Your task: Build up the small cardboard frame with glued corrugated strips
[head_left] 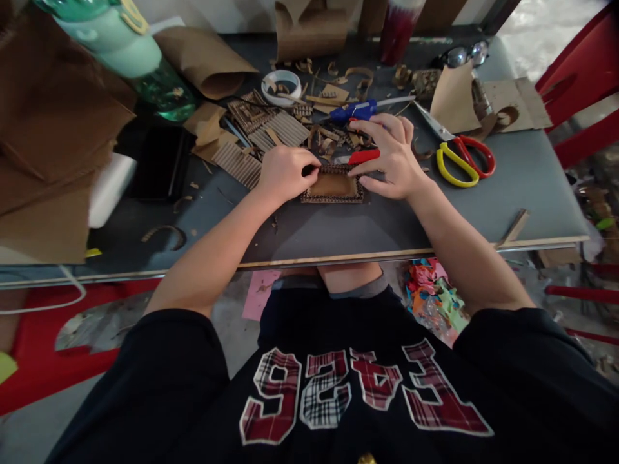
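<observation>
A small shallow cardboard box with walls of corrugated strips lies near the table's front edge. My left hand is closed in a pinch at the far left corner of its rim. The thumb and a finger of my right hand straddle the far right corner, while the other fingers stretch outward. Just beyond the box lies a cutter with a red handle, its blade pointing left. Behind my right fingers is a blue glue gun. My fingertips partly hide the rim.
Scissors with red and yellow handles lie to the right. Cardboard scraps and a roll of white tape fill the middle back. A green bottle, a black phone-like object and a large cardboard box occupy the left.
</observation>
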A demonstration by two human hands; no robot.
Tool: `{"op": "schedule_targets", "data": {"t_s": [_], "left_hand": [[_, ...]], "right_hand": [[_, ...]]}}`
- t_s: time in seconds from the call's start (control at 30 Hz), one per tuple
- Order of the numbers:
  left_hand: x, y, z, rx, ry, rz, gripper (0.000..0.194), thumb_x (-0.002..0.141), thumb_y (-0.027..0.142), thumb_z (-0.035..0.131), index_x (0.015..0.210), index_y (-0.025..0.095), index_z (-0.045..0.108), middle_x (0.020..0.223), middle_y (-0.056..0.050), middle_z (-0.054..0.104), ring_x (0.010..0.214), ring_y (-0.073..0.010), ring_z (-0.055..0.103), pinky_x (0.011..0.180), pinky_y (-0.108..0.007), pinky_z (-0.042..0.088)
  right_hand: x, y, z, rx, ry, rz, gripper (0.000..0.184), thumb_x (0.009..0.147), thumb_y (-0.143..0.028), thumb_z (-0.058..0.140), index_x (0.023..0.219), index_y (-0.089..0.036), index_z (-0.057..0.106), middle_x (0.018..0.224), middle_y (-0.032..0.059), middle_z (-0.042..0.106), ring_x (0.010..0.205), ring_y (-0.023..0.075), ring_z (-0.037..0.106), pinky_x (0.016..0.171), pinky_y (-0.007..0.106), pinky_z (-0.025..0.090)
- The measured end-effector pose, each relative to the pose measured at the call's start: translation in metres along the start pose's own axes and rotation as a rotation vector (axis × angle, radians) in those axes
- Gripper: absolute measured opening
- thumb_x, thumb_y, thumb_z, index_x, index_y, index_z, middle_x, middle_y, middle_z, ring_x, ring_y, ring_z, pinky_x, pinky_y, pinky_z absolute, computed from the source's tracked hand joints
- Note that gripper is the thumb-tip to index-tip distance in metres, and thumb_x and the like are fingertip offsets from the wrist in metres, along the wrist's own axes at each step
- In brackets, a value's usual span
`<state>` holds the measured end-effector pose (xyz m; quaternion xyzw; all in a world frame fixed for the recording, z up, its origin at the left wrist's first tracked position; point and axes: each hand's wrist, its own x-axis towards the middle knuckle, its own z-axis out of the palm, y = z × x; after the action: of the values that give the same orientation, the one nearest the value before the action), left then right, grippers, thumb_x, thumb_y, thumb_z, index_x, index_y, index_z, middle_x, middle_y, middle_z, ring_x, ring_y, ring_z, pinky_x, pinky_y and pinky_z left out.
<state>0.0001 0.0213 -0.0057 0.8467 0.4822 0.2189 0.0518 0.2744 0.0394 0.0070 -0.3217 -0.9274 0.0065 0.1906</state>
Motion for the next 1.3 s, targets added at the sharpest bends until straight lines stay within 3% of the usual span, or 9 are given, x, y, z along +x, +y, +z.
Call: {"op": "schedule_targets", "data": {"t_s": [0.2, 0.43, 0.7, 1.17, 1.3], "left_hand": [[0.002, -0.008, 0.001, -0.036, -0.001, 0.030, 0.029, 0.087, 0.027, 0.056, 0.102, 0.018, 0.080, 0.107, -0.006, 0.078, 0.104, -0.0288, 0.073, 0.096, -0.044, 0.055], [0.002, -0.008, -0.002, -0.087, -0.045, 0.032, 0.031, 0.089, 0.029, 0.054, 0.106, 0.019, 0.078, 0.111, -0.007, 0.077, 0.106, -0.0282, 0.071, 0.098, -0.044, 0.055], [0.002, -0.011, 0.001, -0.105, -0.011, 0.065, 0.026, 0.089, 0.029, 0.056, 0.103, 0.023, 0.078, 0.109, -0.006, 0.077, 0.107, -0.0282, 0.070, 0.101, -0.045, 0.054], [0.005, -0.008, -0.005, -0.117, -0.021, 0.102, 0.023, 0.090, 0.033, 0.057, 0.087, 0.025, 0.078, 0.107, -0.008, 0.075, 0.110, -0.0300, 0.067, 0.102, -0.051, 0.053], [0.005, -0.009, -0.002, -0.096, 0.012, 0.106, 0.021, 0.090, 0.033, 0.058, 0.083, 0.025, 0.077, 0.108, -0.007, 0.075, 0.111, -0.0292, 0.067, 0.101, -0.048, 0.054]], "right_hand": [[0.000, -0.006, -0.005, -0.057, 0.015, 0.016, 0.041, 0.088, -0.053, 0.052, 0.109, -0.034, 0.081, 0.163, -0.0052, 0.039, 0.145, 0.0389, 0.037, 0.117, 0.060, 0.023], [0.001, -0.009, -0.004, -0.046, 0.022, -0.039, 0.037, 0.088, -0.052, 0.053, 0.103, -0.032, 0.081, 0.161, -0.0055, 0.042, 0.143, 0.0377, 0.040, 0.116, 0.064, 0.024], [0.002, -0.012, -0.007, -0.013, -0.099, 0.051, 0.042, 0.088, -0.056, 0.051, 0.120, -0.041, 0.075, 0.153, -0.0058, 0.051, 0.149, 0.0428, 0.029, 0.115, 0.071, 0.023], [0.003, -0.010, -0.004, 0.033, -0.073, 0.067, 0.043, 0.089, -0.057, 0.050, 0.117, -0.039, 0.077, 0.153, -0.0047, 0.052, 0.148, 0.0423, 0.030, 0.117, 0.068, 0.022], [-0.001, -0.007, 0.000, 0.031, -0.005, 0.026, 0.048, 0.091, -0.062, 0.044, 0.116, -0.037, 0.076, 0.154, -0.0033, 0.050, 0.144, 0.0387, 0.039, 0.116, 0.066, 0.028]]}}
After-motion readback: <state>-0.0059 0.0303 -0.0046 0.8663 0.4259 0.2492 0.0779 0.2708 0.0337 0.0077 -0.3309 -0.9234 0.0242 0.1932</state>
